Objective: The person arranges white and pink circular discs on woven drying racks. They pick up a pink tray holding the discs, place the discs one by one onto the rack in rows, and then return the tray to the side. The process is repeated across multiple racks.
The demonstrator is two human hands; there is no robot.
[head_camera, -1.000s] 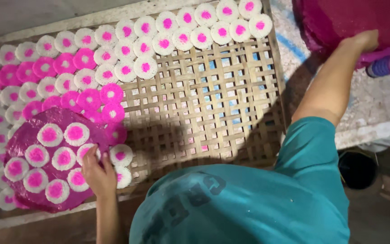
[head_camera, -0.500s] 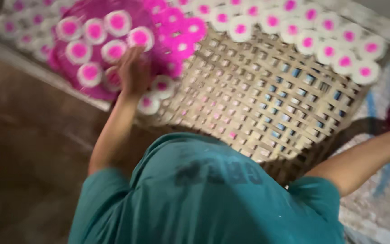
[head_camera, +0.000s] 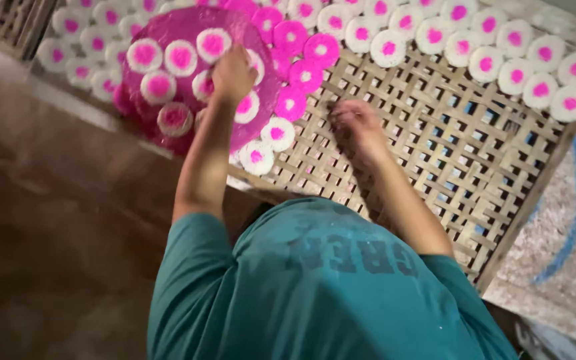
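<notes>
My right hand (head_camera: pixel 358 123) has come off the far side and now rests loosely open, empty, on the woven bamboo drying rack (head_camera: pixel 461 167), while my left hand (head_camera: pixel 233 72) pinches a white pink-centred round cake (head_camera: pixel 248 107) on the round pink tray (head_camera: pixel 188 27), upper left.

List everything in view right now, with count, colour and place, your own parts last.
Rack: one, tan woven bamboo lattice, fills the middle and right.
Discs: many, too many to count, round, white with pink centres, some all pink; in rows along the top edge and top left of the rack.
Tray: one, round, pink, top left over the rack, carrying several discs.
Ledge: one, pale speckled surface with blue streaks, lower right beside the rack.
Floor: brown, left side.
Shirt: one, teal, bottom centre.
Left hand: on the tray, touching a disc; grip blurred.
Right hand: empty, resting on bare rack.
</notes>
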